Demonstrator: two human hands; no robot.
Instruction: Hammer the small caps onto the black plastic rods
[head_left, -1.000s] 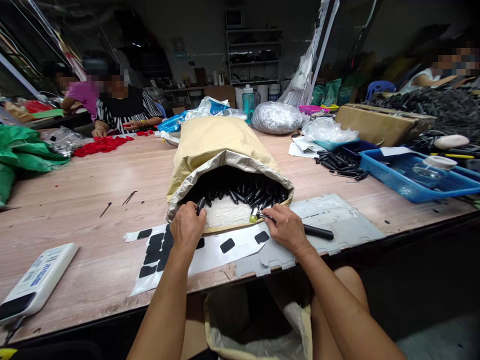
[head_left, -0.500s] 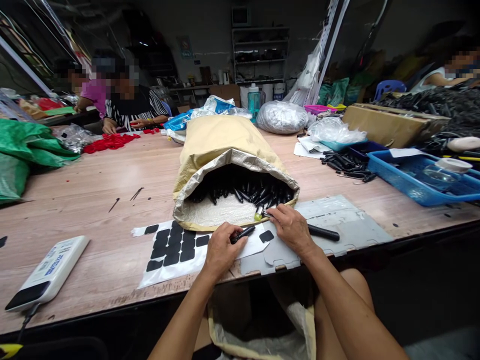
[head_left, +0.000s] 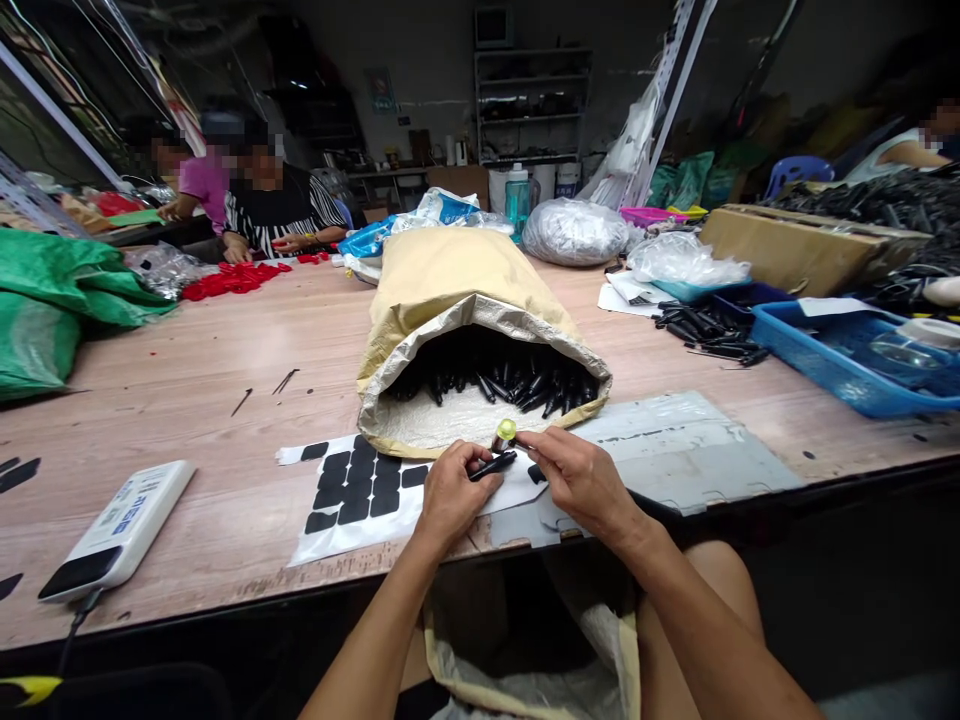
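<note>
L hand (head_left: 457,490) was closed round a slim black tube (head_left: 493,466), its tip pointing R, low over the bench (head_left: 247,430) nr the front edge, prob. to keep it steady. R hand (head_left: 581,475) gripped a small hammer (head_left: 506,430) w/ its head just beyond the tube; couldn't tell if the two touched. The grip sat close to the head, prob. for control. A sack (head_left: 465,265) lay w/ its mouth facing the person, prob. for easy reach; a 2nd sack (head_left: 630,660) gaped below the bench edge, by the knees.

Materials: tube smooth, tapered, maybe plastic; hammer face yellow, a bit see-through, on a shiny metal-looking collar. Sack tan outside, pale & crinkly woven inside, w/ lots of similar black pieces (head_left: 536,385). White backing sheet (head_left: 409,515) looked thin, carrying flat, round-cornered black patches (head_left: 360,490). Bench top was wood-grained.
</note>
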